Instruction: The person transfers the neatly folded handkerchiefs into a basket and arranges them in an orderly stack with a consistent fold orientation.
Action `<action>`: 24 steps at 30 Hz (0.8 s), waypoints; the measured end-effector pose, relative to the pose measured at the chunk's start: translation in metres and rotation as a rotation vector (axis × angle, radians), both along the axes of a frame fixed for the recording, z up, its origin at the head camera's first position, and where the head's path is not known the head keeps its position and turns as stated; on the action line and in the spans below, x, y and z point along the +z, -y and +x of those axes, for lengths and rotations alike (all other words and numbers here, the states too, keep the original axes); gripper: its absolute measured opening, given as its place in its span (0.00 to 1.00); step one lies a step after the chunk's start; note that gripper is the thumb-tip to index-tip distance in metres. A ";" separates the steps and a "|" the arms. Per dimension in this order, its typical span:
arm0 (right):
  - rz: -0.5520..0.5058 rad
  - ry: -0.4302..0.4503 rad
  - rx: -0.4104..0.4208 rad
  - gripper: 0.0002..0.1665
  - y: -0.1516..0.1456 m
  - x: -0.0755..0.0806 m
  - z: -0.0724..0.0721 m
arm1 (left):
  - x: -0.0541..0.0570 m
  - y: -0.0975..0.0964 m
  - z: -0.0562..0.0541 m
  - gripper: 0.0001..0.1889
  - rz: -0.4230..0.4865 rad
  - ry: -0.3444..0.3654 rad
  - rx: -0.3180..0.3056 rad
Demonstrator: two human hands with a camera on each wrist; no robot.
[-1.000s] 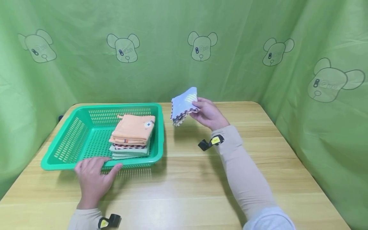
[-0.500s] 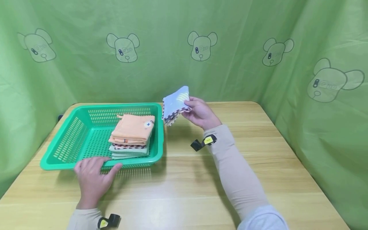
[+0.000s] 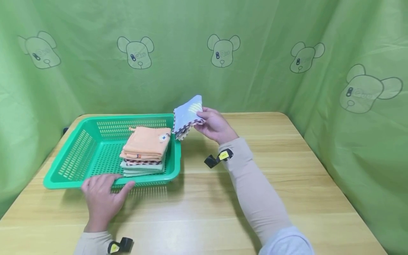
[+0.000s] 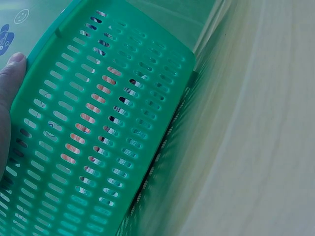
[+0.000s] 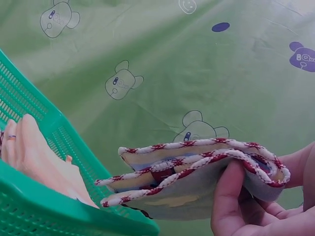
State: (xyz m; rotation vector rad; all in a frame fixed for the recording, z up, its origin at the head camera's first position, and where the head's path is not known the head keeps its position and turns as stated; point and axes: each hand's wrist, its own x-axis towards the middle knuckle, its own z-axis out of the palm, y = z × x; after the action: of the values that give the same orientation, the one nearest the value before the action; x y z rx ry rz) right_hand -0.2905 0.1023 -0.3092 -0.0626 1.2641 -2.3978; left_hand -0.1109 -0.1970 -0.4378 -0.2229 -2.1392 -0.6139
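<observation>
My right hand pinches a folded light-blue towel with dark-and-white stitched edging, thumb on top and fingers beneath. The towel hangs above the right rim of a green plastic basket. Inside the basket, toward its right side, lies a stack of folded towels: peach ones on top, pale green ones at the bottom, and a dark-checked edge between. At the basket's near rim, my left hand grips with its fingers over the edge. In the left wrist view, its thumb shows against the basket's slotted wall.
The basket stands on the left part of a wooden table. A green curtain printed with bear heads surrounds the table at the back and sides. Left of the towel stack, the slotted basket floor shows.
My right hand has carried the light-blue towel leftward, from beside the basket to over its right rim. The left hand stays in place on the near rim.
</observation>
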 end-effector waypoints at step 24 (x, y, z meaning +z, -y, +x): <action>-0.023 0.052 0.020 0.28 0.040 -0.011 0.005 | 0.002 -0.002 0.000 0.42 0.001 -0.019 -0.003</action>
State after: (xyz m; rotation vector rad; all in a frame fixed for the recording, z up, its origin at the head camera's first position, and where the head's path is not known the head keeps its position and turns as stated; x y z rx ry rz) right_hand -0.2853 0.0618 -0.3201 -0.0196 1.2076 -2.3815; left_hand -0.1110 -0.1953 -0.4360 -0.2306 -2.1203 -0.6122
